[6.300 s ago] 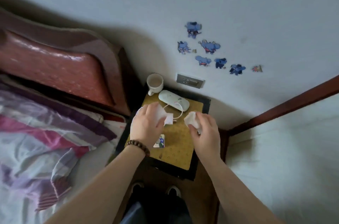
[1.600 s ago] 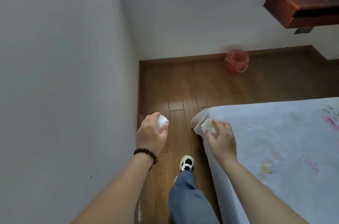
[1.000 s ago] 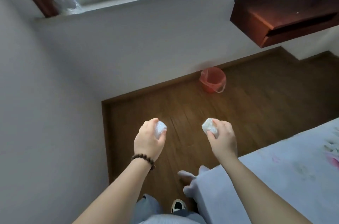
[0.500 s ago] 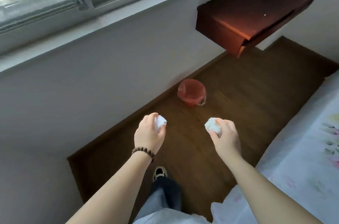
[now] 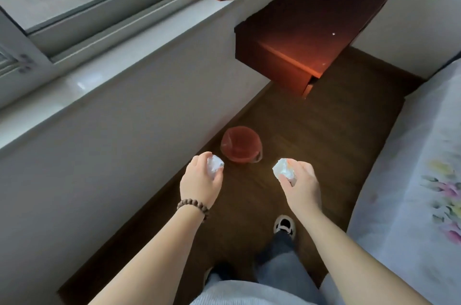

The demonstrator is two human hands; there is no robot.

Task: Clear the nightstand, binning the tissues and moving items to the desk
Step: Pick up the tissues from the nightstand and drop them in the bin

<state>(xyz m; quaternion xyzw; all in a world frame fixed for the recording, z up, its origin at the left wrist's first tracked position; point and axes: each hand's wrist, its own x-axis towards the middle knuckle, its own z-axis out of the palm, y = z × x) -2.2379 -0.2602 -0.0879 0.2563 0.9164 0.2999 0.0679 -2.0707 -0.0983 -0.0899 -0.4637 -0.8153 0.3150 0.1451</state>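
Observation:
My left hand [image 5: 200,181] is closed around a crumpled white tissue [image 5: 215,165], held above the wooden floor. My right hand [image 5: 300,186] grips a second crumpled tissue [image 5: 283,168] at about the same height. A small red bin [image 5: 241,147] stands on the floor by the wall, just ahead of and between both hands. The dark wooden desk [image 5: 316,17] juts from the wall farther ahead on the right. The nightstand is out of view.
A window and pale sill [image 5: 104,67] run along the wall on the left. A bed with a flowered white sheet [image 5: 419,179] borders the right side. The wooden floor strip [image 5: 311,135] runs between wall and bed. My feet and legs show below.
I have walked from the nightstand along the bed toward the window wall. The red bin has come much closer and now lies just ahead of my hands. Both tissues remain gripped.

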